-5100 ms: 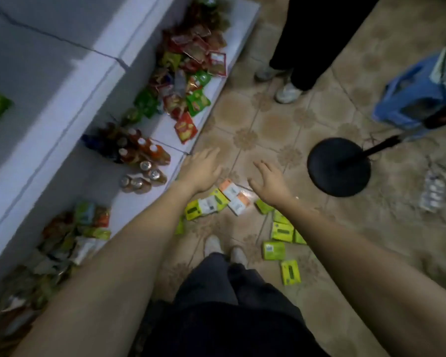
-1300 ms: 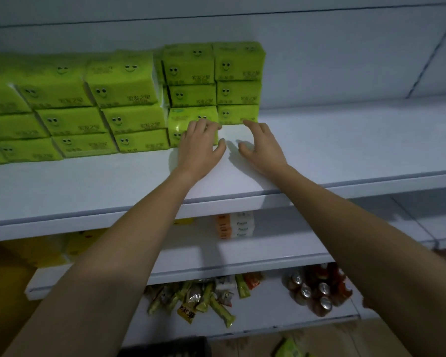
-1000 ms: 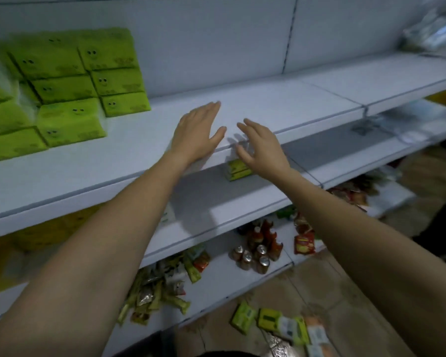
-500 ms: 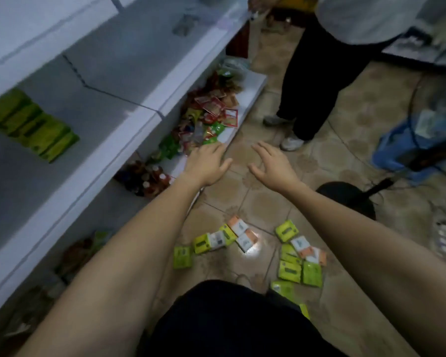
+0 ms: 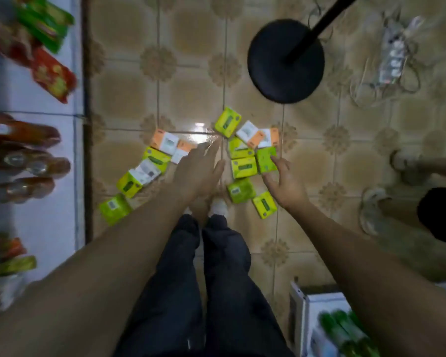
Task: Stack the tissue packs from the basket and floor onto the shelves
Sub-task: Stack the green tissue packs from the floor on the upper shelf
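Note:
Several green tissue packs [image 5: 243, 167] and orange-and-white tissue packs [image 5: 165, 143] lie scattered on the tiled floor in front of my feet. My left hand [image 5: 197, 173] hovers over the gap between the two clusters with straight fingers and holds nothing. My right hand [image 5: 285, 181] reaches down beside a green pack [image 5: 266, 158], fingers loosely spread, fingertips near its edge. Whether they touch it is not clear. The white bottom shelf [image 5: 49, 155] runs along the left.
Bottles [image 5: 21, 163] and snack packets [image 5: 53, 76] sit on the bottom shelf. A black round stand base [image 5: 285, 60] is on the floor ahead, a power strip with cables [image 5: 394, 57] at top right. Another person's shoes [image 5: 371, 210] are on the right; a box [image 5: 325, 328] at lower right.
My view has swung from the upper shelf with stacked green packs down to the floor. Both hands have dropped from the shelf to just above the scattered packs.

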The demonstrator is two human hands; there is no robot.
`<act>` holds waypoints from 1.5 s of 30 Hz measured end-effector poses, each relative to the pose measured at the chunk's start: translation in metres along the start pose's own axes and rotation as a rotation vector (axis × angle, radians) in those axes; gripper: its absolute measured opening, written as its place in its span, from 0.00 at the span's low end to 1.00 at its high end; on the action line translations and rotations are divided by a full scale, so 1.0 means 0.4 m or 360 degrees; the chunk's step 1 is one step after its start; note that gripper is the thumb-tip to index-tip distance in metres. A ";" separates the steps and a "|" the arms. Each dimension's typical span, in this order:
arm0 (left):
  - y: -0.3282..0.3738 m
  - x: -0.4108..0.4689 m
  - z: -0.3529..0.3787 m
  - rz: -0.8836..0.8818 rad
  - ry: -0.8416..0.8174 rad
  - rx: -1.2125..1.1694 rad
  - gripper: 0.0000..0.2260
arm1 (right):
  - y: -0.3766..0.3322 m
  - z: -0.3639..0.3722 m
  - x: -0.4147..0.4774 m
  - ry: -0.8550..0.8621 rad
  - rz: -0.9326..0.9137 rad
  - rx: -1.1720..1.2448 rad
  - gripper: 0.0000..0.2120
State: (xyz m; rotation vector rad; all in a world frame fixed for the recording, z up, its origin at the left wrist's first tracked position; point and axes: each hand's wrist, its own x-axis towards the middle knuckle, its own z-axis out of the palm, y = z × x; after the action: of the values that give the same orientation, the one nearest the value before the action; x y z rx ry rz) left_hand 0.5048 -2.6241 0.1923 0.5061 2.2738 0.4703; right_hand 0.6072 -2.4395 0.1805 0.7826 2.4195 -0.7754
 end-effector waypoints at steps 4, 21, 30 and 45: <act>-0.080 0.172 0.350 -0.0242 -0.0192 -0.0159 0.19 | 0.228 0.251 0.134 -0.0127 0.0143 -0.0050 0.25; -0.296 0.538 1.119 -0.1020 -0.0610 -0.1791 0.46 | 0.588 0.824 0.516 -0.0187 0.0705 0.0580 0.36; -0.213 0.175 0.605 -0.1240 -0.0203 -0.2147 0.20 | 0.189 0.482 0.195 -0.0282 0.0419 0.0684 0.34; -0.027 -0.492 -0.403 -0.0618 0.1265 -0.1971 0.17 | -0.675 -0.231 -0.293 -0.0296 -0.1081 0.0549 0.26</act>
State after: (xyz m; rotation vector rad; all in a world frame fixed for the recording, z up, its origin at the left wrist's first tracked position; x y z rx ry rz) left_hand 0.5106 -2.7579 0.4085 -0.8568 2.1034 1.8881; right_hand 0.4946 -2.6065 0.4143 -0.0392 2.4060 -1.4727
